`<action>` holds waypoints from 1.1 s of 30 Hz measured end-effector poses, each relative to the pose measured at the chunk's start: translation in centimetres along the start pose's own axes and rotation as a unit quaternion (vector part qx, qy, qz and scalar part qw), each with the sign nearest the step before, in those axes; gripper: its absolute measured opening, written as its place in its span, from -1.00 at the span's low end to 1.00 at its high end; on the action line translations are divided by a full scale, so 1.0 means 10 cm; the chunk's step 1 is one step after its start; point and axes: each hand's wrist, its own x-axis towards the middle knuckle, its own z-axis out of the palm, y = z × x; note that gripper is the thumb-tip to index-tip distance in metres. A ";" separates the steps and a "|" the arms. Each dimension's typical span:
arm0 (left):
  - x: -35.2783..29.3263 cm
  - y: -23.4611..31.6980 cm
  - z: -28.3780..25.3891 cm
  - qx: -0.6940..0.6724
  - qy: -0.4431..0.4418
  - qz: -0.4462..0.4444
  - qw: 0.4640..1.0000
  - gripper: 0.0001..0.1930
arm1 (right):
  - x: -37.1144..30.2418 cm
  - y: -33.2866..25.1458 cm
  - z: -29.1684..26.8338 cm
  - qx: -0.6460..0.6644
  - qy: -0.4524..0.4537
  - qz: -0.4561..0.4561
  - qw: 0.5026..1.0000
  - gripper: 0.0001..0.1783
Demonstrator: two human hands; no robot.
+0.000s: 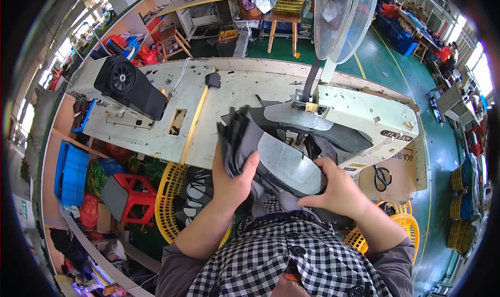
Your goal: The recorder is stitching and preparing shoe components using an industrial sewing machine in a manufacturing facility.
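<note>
Between my two hands is a stack of dark fabric shoe-upper pieces (291, 156), the top one carrying a pale grey glossy panel. My left hand (234, 180) is closed round the folded, bunched end of the stack, thumb on top. At the other end my right hand (338, 187) grips the stack's edge between thumb and fingers. Just beyond lie more dark pieces with a grey panel (297, 114), on the bed of a white machine (364, 117). How many pieces I hold cannot be made out.
Black-handled scissors (383, 177) lie on cardboard at the right. A second machine with a black wheel (123, 78) stands at the left. Yellow baskets (169, 208) flank my lap, the left one holding cut pieces. A red stool (133, 198) stands farther left. Clear discs (344, 21) rise above the machine.
</note>
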 end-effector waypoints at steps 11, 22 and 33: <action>0.30 -0.37 0.32 -0.079 0.111 -0.003 0.991 -0.49 | 0.55 0.63 -0.11 0.420 0.051 0.177 0.888 -0.81; 0.48 -0.51 0.40 -0.127 0.116 -0.094 0.981 -0.45 | 0.75 0.65 -0.11 0.501 0.129 0.152 0.842 -0.79; -0.17 -0.30 0.20 -0.214 0.141 -0.168 0.952 -0.54 | -0.05 0.64 1.02 0.344 -0.041 0.039 0.937 -0.18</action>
